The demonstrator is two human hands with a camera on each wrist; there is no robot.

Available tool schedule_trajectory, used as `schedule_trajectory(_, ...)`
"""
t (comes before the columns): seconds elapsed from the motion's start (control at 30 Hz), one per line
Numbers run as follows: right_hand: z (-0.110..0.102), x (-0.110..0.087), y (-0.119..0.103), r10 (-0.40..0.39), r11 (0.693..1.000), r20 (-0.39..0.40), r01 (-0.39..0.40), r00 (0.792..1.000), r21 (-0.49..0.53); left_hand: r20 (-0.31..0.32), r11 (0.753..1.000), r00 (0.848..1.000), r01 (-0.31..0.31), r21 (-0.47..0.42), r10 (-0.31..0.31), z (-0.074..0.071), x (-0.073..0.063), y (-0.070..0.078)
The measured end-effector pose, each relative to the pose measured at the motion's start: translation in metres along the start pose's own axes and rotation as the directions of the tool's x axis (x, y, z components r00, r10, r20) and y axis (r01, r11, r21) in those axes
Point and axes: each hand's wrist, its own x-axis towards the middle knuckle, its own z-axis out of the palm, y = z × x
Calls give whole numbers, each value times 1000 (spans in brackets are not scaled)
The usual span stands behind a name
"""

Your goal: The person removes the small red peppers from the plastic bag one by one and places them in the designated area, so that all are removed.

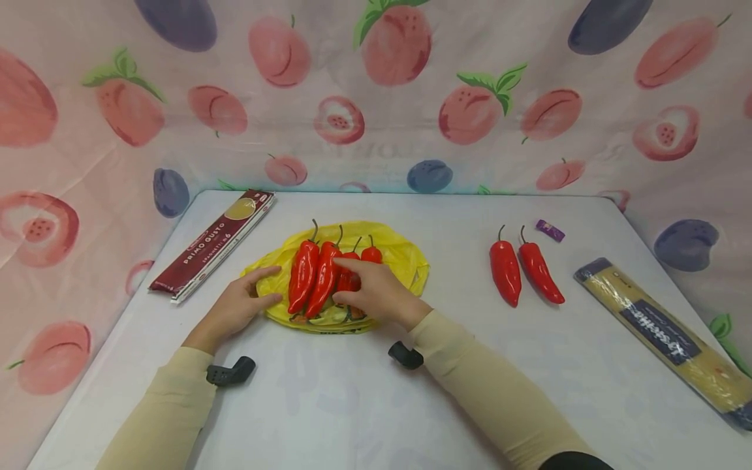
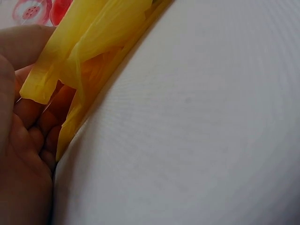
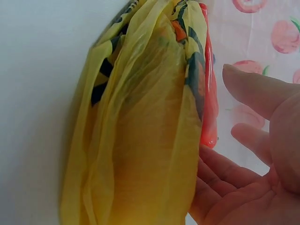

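left hand point(image 1: 235, 307) touches yellow bag point(image 1: 405, 254) under red peppers point(image 1: 303, 277)

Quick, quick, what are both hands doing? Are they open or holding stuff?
Left hand: at the edge of the yellow bag; can't tell if it's holding it.
Right hand: open, at the red peppers, nothing seen held.

Two peppers point(image 1: 371, 254) partly out of sight behind the right fingers point(image 1: 356, 266), lower ends probably covered

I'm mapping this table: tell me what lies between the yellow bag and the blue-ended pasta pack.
In the head view: two red peppers, a small purple packet near one's stem.
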Motion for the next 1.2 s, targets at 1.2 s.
schedule_trajectory(1.2,13,28,-24,112,989,-19,-114,994,-100,3,1000,1000,3,-4,-3,1,1,-3)
